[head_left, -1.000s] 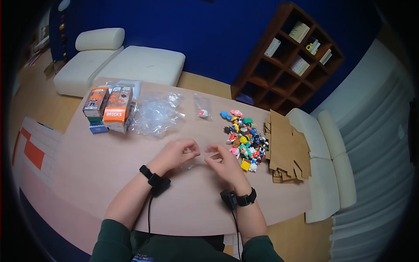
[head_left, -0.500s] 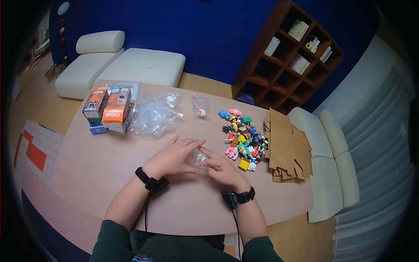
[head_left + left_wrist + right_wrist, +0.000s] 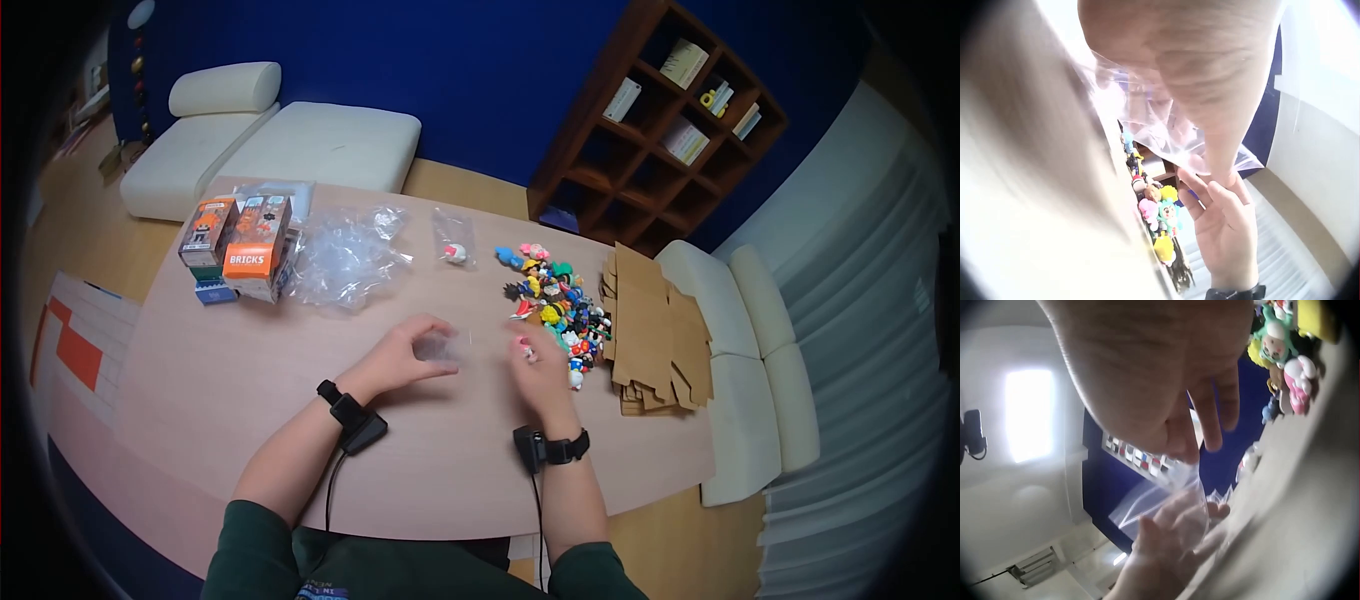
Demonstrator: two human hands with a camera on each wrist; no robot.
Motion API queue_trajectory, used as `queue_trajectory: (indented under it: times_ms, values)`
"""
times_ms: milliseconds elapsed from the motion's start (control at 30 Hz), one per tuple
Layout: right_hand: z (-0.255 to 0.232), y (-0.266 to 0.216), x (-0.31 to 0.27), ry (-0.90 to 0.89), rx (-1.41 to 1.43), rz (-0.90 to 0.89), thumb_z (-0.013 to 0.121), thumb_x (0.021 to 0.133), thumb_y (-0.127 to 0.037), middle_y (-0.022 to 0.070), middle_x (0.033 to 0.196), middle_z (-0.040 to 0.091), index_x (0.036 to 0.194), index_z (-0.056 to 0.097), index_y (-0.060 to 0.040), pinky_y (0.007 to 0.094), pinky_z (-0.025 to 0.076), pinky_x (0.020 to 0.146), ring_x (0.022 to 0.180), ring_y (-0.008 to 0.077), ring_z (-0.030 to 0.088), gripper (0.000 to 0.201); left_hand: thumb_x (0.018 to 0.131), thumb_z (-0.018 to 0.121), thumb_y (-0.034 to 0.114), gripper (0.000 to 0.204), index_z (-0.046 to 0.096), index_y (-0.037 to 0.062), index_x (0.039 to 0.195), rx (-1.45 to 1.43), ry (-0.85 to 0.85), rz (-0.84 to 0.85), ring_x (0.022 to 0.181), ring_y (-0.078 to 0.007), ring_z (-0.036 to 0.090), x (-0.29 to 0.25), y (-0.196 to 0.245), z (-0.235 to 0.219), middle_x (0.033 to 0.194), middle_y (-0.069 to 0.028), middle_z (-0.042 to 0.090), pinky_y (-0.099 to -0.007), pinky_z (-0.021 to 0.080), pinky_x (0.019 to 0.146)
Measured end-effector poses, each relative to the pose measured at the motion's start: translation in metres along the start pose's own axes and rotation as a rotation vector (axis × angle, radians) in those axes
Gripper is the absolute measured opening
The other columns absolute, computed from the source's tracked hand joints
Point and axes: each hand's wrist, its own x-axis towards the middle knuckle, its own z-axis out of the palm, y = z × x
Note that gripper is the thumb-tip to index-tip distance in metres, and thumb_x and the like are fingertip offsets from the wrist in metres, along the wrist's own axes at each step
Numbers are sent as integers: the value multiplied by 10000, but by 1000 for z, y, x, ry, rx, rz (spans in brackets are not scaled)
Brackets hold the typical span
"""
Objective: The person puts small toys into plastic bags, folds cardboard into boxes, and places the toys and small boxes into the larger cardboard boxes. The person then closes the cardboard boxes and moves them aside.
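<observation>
1 clear plastic bag [image 3: 437,348] sits in the curved grip of the left hand [image 3: 398,358], leftward of the right hand [image 3: 541,378], whose hold I can't make out.

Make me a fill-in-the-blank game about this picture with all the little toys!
The big word on the orange box is ____.
The wall is dark ____.
The brown cardboard lies to the ____ of the toys.
The left hand holds a clear plastic ____.

Missing words: BRICKS; blue; right; bag.
</observation>
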Motion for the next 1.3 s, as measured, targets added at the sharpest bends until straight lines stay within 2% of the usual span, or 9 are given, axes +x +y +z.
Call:
queue_trajectory:
  times_ms: [67,167,333,533,567,633,767,1033,1300]
  values:
    - [-20,-3,10,235,-280,-83,673,882,-104,123,987,692,1089,693,-49,441,486,842,989,322,619,215,835,836,187,464,622,55,1225,-386,65,-61,1149,-149,612,0,-12,2,1221,-43,652,-319,502,981]
    - [-33,17,2,176,-618,109,721,853,-110,122,1024,688,1075,659,-60,454,477,865,1031,332,610,235,869,796,151,422,617,43,1235,-602,90,-48,1158,-164,618,1,-27,2,1240,-62,647,-324,501,988]
    - [-31,25,1,50,-695,303,780,802,-127,110,1021,680,1060,598,-68,478,457,901,1061,331,605,321,897,763,161,414,603,25,1253,-688,79,-27,1174,-175,618,3,-37,3,1233,-77,651,-328,496,997]
    - [-34,18,7,102,-226,243,754,877,-86,76,969,647,1130,532,-41,325,540,727,874,174,674,339,889,767,347,514,587,37,1257,-803,-1,-16,1162,-225,630,2,-35,2,1207,-106,659,-367,476,1018]
    - [-32,13,8,92,-224,236,754,877,-86,76,969,647,1130,532,-41,325,540,727,874,174,674,339,870,780,469,596,582,48,1242,-819,-50,-32,1148,-257,640,1,-32,2,1193,-121,657,-388,479,1014]
    - [-28,-3,10,167,530,172,713,881,34,89,1055,648,1123,535,-43,309,561,794,967,178,675,309,875,774,468,602,576,53,1262,-830,-99,-47,1143,-252,641,1,-30,5,1185,-127,665,-386,475,1016]
    - [-10,-36,-1,13,768,-43,670,884,105,119,1132,643,1160,540,-55,320,557,856,1010,212,673,344,872,777,468,645,553,55,1315,-863,-338,-61,1127,-233,643,-2,-16,11,1187,-134,673,-374,449,1037]
    - [-2,-49,-2,-304,125,-178,769,829,-76,104,1114,704,1074,700,-30,353,497,931,1064,254,654,259,905,767,387,641,527,35,1384,-869,-460,-174,1198,-158,570,-11,-10,21,1281,-57,616,-332,431,1056]
    - [8,-40,-3,-263,174,-129,737,850,-55,118,1117,703,1029,690,-11,342,519,901,1050,249,665,190,981,669,395,566,526,26,1385,-1030,-409,-235,1152,-191,621,-5,-23,22,1286,-109,625,-349,488,1006]
